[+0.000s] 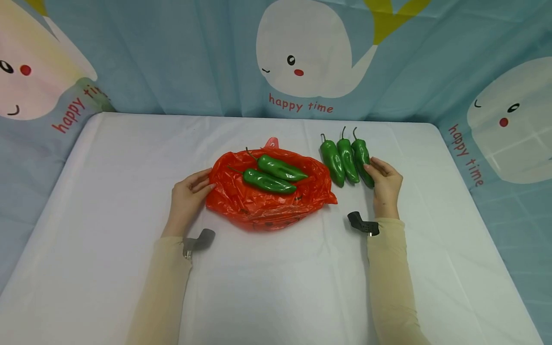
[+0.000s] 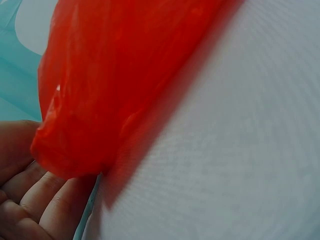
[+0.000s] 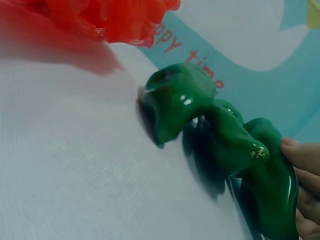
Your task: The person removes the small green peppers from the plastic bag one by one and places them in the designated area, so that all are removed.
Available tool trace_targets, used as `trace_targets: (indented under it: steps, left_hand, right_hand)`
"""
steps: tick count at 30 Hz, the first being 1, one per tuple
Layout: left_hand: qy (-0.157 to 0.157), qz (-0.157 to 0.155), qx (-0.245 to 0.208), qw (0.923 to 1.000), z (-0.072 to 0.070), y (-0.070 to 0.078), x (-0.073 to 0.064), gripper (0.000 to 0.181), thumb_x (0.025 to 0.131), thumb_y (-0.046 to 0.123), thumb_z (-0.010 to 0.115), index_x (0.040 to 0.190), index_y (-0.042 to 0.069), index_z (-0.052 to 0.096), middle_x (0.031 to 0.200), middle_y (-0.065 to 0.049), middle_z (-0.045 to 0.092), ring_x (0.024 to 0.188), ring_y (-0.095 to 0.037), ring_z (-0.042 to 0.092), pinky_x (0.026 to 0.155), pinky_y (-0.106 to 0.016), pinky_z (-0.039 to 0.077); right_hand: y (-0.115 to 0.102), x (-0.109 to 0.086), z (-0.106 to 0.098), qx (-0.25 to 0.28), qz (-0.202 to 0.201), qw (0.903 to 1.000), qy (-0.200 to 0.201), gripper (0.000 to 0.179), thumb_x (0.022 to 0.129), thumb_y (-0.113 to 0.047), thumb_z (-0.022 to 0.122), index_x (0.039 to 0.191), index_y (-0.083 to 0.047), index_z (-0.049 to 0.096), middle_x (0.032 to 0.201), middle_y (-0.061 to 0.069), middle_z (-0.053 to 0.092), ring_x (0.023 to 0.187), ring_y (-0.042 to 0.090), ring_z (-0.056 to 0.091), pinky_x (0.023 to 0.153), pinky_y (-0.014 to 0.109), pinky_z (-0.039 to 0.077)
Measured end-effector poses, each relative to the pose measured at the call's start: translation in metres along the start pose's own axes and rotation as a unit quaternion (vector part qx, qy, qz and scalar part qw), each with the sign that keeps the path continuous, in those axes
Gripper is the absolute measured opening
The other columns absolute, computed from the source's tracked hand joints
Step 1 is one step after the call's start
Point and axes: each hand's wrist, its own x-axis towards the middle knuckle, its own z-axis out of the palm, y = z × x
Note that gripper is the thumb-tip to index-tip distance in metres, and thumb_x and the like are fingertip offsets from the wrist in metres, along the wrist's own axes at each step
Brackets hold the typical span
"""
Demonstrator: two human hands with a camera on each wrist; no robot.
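Blue whale-print curtain (image 1: 215, 57) hangs at 12 o'clock behind our table (image 1: 276, 287). Our left hand (image 1: 185, 199) pinches the red plastic bag (image 1: 241, 206) at its 9 o'clock; two green peppers (image 1: 270, 182) lie on it. Toward the bag's 2 o'clock sit three more peppers (image 1: 347, 160), our right hand (image 1: 386, 184) gripping their 3 o'clock pepper (image 1: 361, 153).

Softly lit and closed in on three sides.
Backed, beyond the far edge of a white cloth-covered table (image 1: 276, 287) with rounded far corners, by a light blue fabric curtain (image 1: 172, 57), printed with pale rounded whales (image 1: 308, 48) and red "happy time" lettering (image 1: 282, 101); continued past the left and right edges.
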Motion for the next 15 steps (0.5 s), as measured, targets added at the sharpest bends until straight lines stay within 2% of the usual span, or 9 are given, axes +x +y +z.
trace_targets:
  steps: [8,15]
  left_hand:
    - [0.000,0.000,0.003,1.0000,0.000,0.000,0.000,0.044,0.091,0.013,0.063,0.133,0.005,0.054,0.131,-0.013,0.055,0.116,-0.025,0.057,0.088,-0.016,0.047]
    - [-0.002,0.000,0.001,1.0000,0.000,-0.003,0.001,0.044,0.091,0.013,0.063,0.133,0.004,0.054,0.131,-0.013,0.056,0.115,-0.025,0.057,0.088,-0.016,0.047]
  right_hand:
    - [-0.001,0.002,-0.006,-0.022,0.009,0.9996,-0.017,0.041,0.080,-0.003,0.074,0.118,0.008,0.061,0.102,0.003,0.068,0.104,0.015,0.059,0.083,0.014,0.049]
    - [-0.004,0.003,-0.014,0.002,0.000,0.9995,-0.032,0.038,0.080,0.000,0.073,0.116,0.009,0.062,0.098,0.003,0.069,0.097,0.014,0.061,0.079,0.014,0.050]
